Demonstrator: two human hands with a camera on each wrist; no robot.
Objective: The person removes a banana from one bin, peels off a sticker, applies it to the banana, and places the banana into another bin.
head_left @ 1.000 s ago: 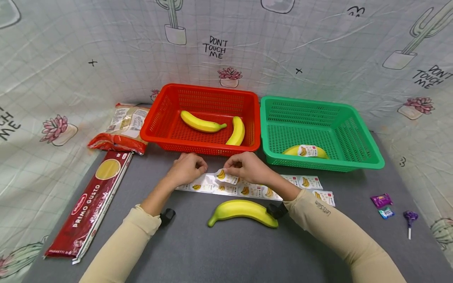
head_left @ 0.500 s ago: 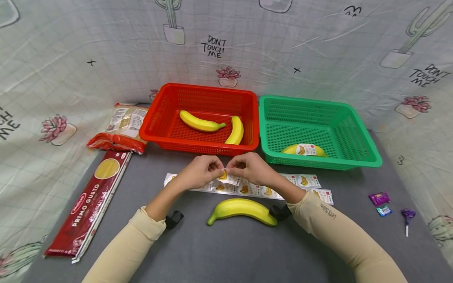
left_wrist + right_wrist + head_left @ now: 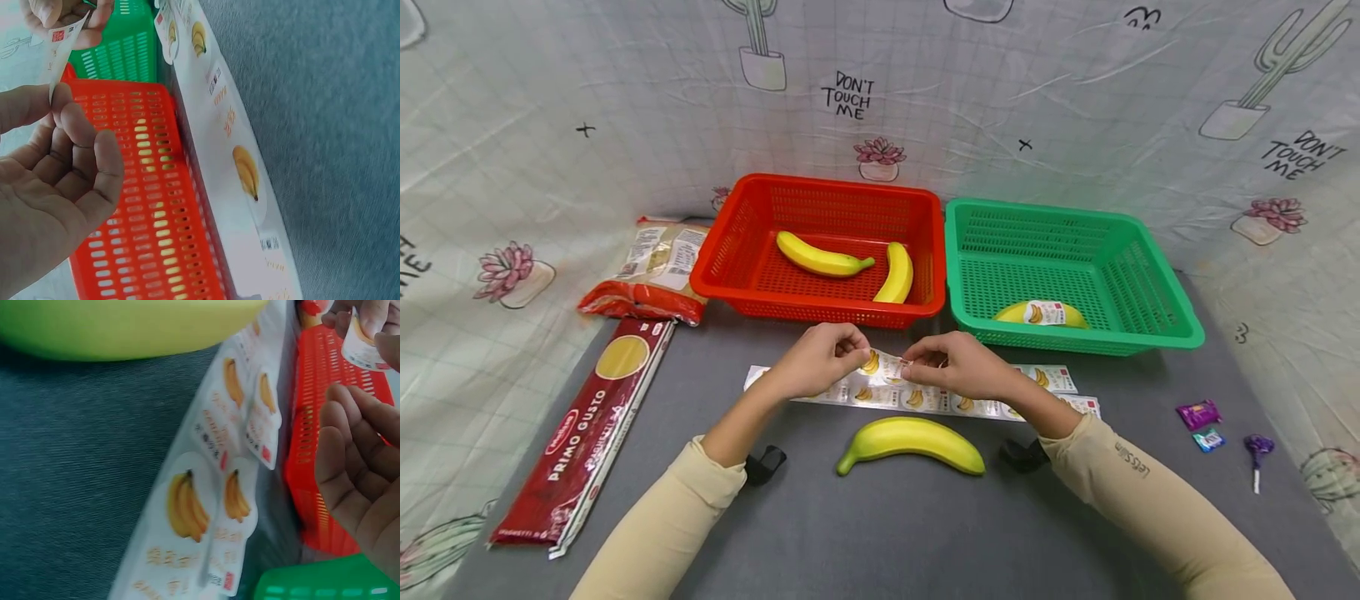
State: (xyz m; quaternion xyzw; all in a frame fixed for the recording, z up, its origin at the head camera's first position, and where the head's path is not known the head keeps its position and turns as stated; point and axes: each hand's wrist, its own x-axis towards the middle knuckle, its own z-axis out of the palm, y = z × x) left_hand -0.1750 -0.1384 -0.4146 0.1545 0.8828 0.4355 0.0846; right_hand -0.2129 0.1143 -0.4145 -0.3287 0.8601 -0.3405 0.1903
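Note:
Both hands hold one banana sticker (image 3: pixel 886 364) stretched between them, just above the sticker sheet (image 3: pixel 925 400) on the grey table. My left hand (image 3: pixel 859 354) pinches its left end and my right hand (image 3: pixel 917 364) pinches its right end. The left wrist view shows the left fingers (image 3: pixel 69 112) on the sticker (image 3: pixel 65 47), with the sheet (image 3: pixel 219 125) below. A plain yellow banana (image 3: pixel 910 440) lies on the table close in front of both hands. It fills the top of the right wrist view as the banana (image 3: pixel 125 325) beside the sheet (image 3: pixel 206 506).
Behind the hands stand a red basket (image 3: pixel 730 250) with two bananas and a green basket (image 3: pixel 1150 283) with one labelled banana (image 3: pixel 1041 313). A spaghetti pack (image 3: pixel 587 433) and a pasta bag (image 3: pixel 655 271) lie left. Candies (image 3: pixel 1198 414) and a lollipop (image 3: pixel 1257 454) lie right.
The left hand has moved right from the sheet and taken the sticker's left end. The right hand has drawn right, so the sticker now hangs stretched between both hands, off the sheet.

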